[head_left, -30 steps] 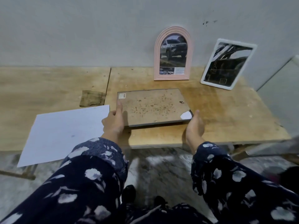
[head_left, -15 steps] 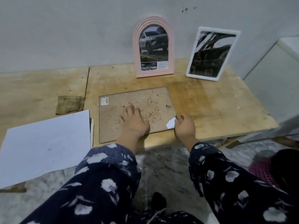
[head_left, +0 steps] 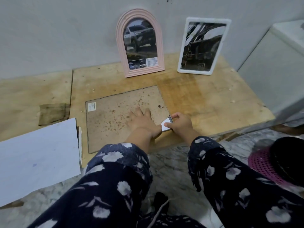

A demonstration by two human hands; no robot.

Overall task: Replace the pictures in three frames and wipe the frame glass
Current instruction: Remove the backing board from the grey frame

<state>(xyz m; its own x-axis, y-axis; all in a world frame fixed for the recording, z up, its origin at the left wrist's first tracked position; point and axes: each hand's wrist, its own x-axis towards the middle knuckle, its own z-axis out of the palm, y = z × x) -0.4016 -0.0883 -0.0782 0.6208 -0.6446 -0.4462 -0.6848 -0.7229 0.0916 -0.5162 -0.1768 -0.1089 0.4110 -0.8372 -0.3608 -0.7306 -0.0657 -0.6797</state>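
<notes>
While the face-down frame [head_left: 115,117] lies flat on the wooden table [head_left: 205,99], the left hand [head_left: 143,120] presses its backing with straight fingers. Right hand [head_left: 180,123] pinches the white corner piece [head_left: 166,125] at the frame's near right corner. Behind, pink arched frame [head_left: 139,43] and white frame [head_left: 203,46] lean against the wall.
</notes>
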